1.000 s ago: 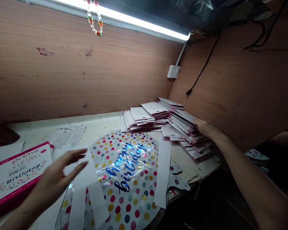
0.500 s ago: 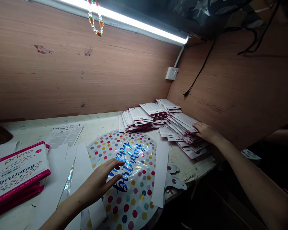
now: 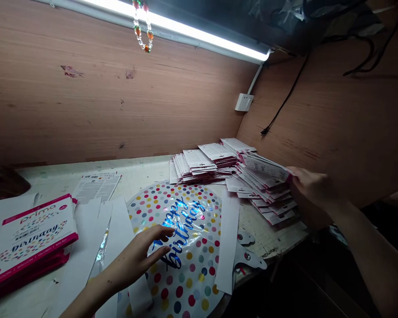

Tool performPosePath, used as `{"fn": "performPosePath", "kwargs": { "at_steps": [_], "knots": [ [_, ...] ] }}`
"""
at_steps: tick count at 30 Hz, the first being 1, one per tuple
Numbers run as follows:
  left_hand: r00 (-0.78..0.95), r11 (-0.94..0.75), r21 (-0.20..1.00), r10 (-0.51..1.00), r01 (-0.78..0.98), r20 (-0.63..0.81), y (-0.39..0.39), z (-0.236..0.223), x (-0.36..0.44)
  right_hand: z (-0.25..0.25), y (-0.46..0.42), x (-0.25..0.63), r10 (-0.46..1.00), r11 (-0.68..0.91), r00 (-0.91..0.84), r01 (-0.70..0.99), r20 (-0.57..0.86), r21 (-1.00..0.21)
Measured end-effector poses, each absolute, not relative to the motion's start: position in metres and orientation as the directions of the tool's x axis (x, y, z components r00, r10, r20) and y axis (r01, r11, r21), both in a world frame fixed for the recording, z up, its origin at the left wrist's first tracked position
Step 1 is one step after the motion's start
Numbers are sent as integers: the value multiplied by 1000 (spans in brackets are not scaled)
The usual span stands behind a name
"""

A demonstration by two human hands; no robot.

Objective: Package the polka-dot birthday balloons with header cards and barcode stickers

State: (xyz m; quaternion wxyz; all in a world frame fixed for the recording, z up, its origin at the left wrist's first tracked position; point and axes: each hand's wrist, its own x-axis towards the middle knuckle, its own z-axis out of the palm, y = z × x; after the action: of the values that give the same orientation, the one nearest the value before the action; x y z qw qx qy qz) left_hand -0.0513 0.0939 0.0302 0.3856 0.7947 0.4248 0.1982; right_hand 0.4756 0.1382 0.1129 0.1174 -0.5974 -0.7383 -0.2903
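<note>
My left hand (image 3: 152,247), fingers spread apart and bent a little, hovers over or rests on a flat foil balloon (image 3: 192,274) with coloured dots and blue "happy birthday" lettering; contact is hard to tell. My right hand (image 3: 310,183), blurred, pinches the pink edge of a flat printed packet (image 3: 267,168) on top of the right-hand pile. That packet is tilted up off the ones below. Stacked white packets (image 3: 199,160) with pink edges stand beside it. A white paper strip (image 3: 227,243) lies along the balloon's right side.
At the left is a stack of pink-and-white "prima" packets (image 3: 36,238), near white paper sheets (image 3: 82,238) and a printed sheet (image 3: 97,187). Balloon tails (image 3: 250,257) stick out at the table's right edge. A wooden wall (image 3: 172,97) with a socket (image 3: 244,102) stands behind.
My right hand has tilted the top packet up and moved slightly right. My left hand has barely moved over the balloon. The whole view has shifted a little.
</note>
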Motion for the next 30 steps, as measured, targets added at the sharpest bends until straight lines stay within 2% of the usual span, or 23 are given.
{"fn": "performPosePath", "kwargs": {
  "at_steps": [4,6,8,10,12,14,15,17,20,24,28,30],
  "knots": [
    [462,-316,843,882,435,92,92,32,-36,133,90,423,587,320,-352,928,729,190],
    [363,-357,858,905,371,220,91,33,-27,121,77,387,572,462,-366,883,735,80],
    [244,-395,864,912,313,329,92,28,-25,94,72,350,653,604,-390,785,649,-136],
    [157,-350,901,935,257,318,93,16,-30,57,71,312,750,636,-365,627,552,-449],
    [131,-215,957,973,195,192,91,-2,-42,17,69,276,866,499,-194,418,462,-759],
    [171,-114,984,981,140,89,85,-18,-52,-16,63,245,953,295,14,183,302,-938],
    [198,-108,987,977,122,83,81,-23,-56,-28,60,233,972,219,62,111,227,-969],
    [229,-167,980,963,111,139,72,-28,-58,-43,54,217,985,156,54,105,162,-982],
    [201,-268,957,949,112,242,65,-26,-53,-49,51,210,976,210,15,160,216,-964],
    [179,-339,940,928,42,326,65,-32,-49,-48,59,209,947,320,-31,135,319,-938],
    [166,-292,954,946,68,278,68,-42,-52,-49,63,204,928,374,-68,184,367,-909],
    [130,-218,971,970,98,204,69,-43,-55,-49,61,206,926,375,-83,308,368,-874]
  ]
}}
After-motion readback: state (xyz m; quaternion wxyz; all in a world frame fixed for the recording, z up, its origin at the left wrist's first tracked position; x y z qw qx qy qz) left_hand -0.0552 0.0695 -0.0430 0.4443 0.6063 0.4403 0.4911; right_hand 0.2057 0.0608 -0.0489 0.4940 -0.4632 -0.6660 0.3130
